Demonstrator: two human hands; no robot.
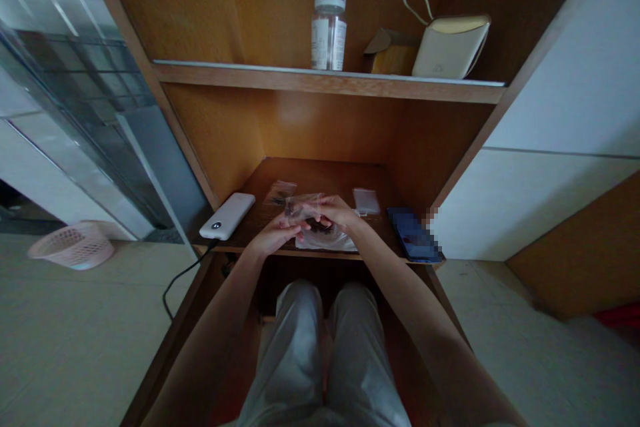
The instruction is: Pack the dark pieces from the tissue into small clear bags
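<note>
My left hand (pixel 275 235) and my right hand (pixel 333 210) meet above the wooden desktop (pixel 320 177). Between them is a clear plastic bag (pixel 300 210), with its edge pinched in the fingers of both hands. A dark object (pixel 318 225) sits under my fingers, partly hidden, and I cannot tell what it is. A white sheet (pixel 327 241) lies beneath my hands. A small clear packet (pixel 280 193) lies beyond my left hand, and another (pixel 366 201) lies to the right of my right hand.
A white power bank (pixel 227 216) with a black cable (pixel 185 277) sits at the desk's left edge. A phone (pixel 415 235) lies at the right edge. Above stands a shelf holding a clear jar (pixel 329 30), a cardboard box (pixel 393 57) and a cream pouch (pixel 450 48). A pink basket (pixel 75 245) stands on the floor.
</note>
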